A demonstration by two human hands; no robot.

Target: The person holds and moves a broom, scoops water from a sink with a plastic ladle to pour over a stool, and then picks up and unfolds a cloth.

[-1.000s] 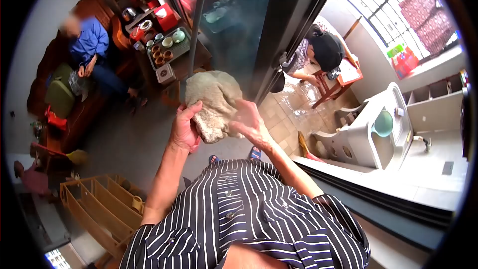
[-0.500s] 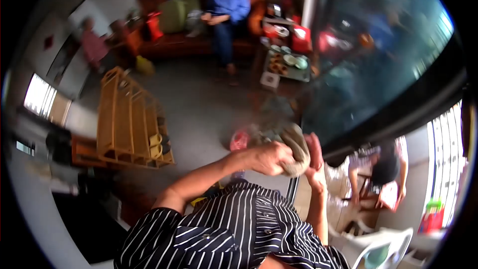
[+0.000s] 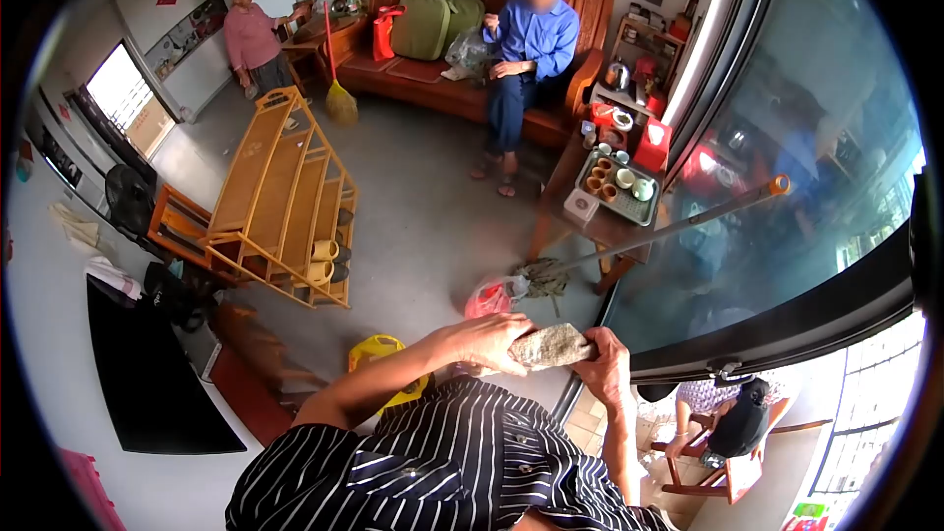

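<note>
A folded greyish-beige cloth (image 3: 553,345) is stretched between my two hands in front of my striped shirt. My left hand (image 3: 487,342) grips its left end, with the fingers closed around it. At the other end, my right hand (image 3: 605,364) pinches the cloth between thumb and fingers. Beside the right hand stands a large glass door panel (image 3: 767,265) in a dark frame. A mop (image 3: 669,234) leans past it, its stringy head on the floor beyond the cloth. Nearby on the floor is a red and clear plastic bag (image 3: 489,298).
A yellow bag (image 3: 379,349) lies by my left forearm. Further off are a bamboo shoe rack (image 3: 265,206), a broom (image 3: 340,103), a wooden sofa (image 3: 393,79) with a seated person, and a tea table (image 3: 560,187). One person stands back left; another sits lower right.
The cloth, earlier hanging bunched from my left hand with my right palm beside it, is now held out sideways between both hands. My right fingers have closed on it. The view has shifted.
</note>
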